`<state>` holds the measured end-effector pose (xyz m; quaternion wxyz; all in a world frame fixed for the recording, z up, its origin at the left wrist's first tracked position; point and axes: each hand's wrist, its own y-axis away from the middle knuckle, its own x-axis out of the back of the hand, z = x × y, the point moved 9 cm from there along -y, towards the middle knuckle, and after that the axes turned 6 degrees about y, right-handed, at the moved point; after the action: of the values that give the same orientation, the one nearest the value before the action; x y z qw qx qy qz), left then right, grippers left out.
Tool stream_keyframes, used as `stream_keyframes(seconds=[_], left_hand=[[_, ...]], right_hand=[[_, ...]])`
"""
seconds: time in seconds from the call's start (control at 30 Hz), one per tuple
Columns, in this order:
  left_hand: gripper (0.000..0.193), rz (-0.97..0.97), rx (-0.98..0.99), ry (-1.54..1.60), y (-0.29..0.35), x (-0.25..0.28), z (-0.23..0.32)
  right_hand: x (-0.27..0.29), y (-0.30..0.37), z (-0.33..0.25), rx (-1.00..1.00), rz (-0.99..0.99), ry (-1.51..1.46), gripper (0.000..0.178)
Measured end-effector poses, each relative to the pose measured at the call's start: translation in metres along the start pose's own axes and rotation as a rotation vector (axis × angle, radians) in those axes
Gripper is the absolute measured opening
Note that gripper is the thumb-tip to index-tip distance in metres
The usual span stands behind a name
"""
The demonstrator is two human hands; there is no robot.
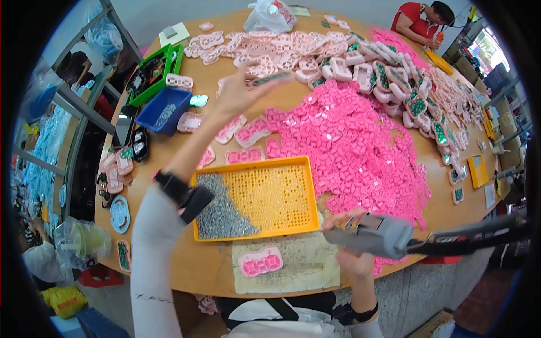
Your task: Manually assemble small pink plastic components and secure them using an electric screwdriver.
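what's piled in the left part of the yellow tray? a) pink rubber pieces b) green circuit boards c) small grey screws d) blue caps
c, a heap of small grey screws fills the left end of the yellow tray, while its perforated right part lies mostly bare.

Blue bin (164, 110), green tray (171, 59), white bag (269, 15)

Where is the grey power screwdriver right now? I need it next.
In the head view, lower right: the grey power screwdriver is in the right hand, just right of the yellow screw tray.
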<state>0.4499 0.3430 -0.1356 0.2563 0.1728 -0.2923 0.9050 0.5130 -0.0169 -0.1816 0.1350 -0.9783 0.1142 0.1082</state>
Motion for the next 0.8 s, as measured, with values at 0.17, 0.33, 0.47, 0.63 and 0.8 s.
stream_keyframes(seconds=[0.17, 0.33, 0.47, 0.63, 0.8], left_hand=[[0.047, -0.083, 0.411, 0.388, 0.141, 0.055, 0.071], [0.049, -0.233, 0.702, 0.508, 0.279, 0.055, 0.108], [0.049, -0.373, 0.948, 0.666, 0.344, 0.018, 0.122], [0.048, -0.473, 1.025, 0.778, 0.374, -0.016, 0.122], [0.050, -0.468, 1.062, 0.719, 0.378, -0.015, 0.109]], right_hand=[[0.007, -0.009, -0.002, -0.009, 0.031, 0.192, 0.088], [0.020, 0.015, -0.037, 0.220, 0.370, 0.440, 0.088], [-0.092, 0.036, -0.078, 0.599, -0.287, 1.000, 0.067], [-0.117, 0.045, -0.016, 0.268, -0.662, 1.064, 0.051], [-0.117, 0.031, 0.001, 0.027, -0.664, 0.973, 0.061]])
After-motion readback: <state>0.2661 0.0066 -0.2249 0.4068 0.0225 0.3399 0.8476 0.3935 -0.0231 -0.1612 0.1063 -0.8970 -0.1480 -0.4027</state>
